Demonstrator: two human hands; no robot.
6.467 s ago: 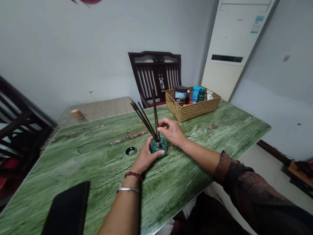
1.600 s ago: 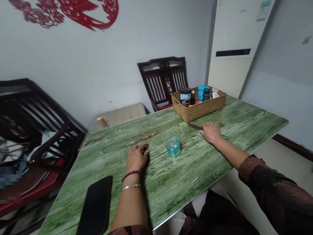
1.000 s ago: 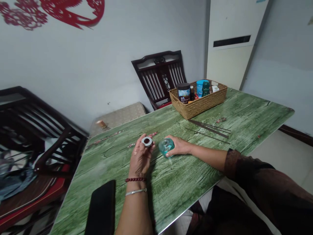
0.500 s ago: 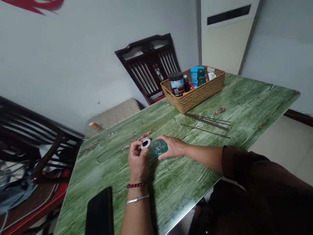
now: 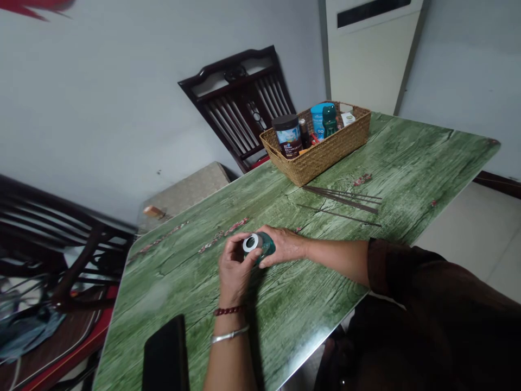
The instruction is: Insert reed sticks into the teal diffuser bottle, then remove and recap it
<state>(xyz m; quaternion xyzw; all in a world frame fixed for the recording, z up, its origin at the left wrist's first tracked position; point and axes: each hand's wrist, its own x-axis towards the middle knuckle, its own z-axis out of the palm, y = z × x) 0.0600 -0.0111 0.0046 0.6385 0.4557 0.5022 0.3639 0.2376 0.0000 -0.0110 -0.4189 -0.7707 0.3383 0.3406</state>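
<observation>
My right hand [image 5: 283, 244] is wrapped round a small clear glass bottle [image 5: 267, 247] of blue-green liquid, tilted toward me over the table. My left hand [image 5: 237, 263] has its thumb and fingers closed round a silver-white ring-shaped cap [image 5: 252, 242] with a hole in its middle. The cap sits against the bottle's mouth; whether it is fastened is hidden. Beyond my right hand, several thin dark sticks [image 5: 344, 199] lie loose on the green wood-patterned table [image 5: 183, 282].
A woven basket [image 5: 321, 164] holding a dark-lidded jar [image 5: 287, 136], a blue tub [image 5: 318, 120] and a green bottle [image 5: 329, 120] stands at the far side. A black phone-like slab [image 5: 165, 355] lies near my left forearm. Dark wooden chairs [image 5: 244, 103] stand around the table.
My left hand has brought the cap over to the bottle, closing the gap between them. The cap's centre, dark before, now shows the bottle through it. The view has shifted slightly.
</observation>
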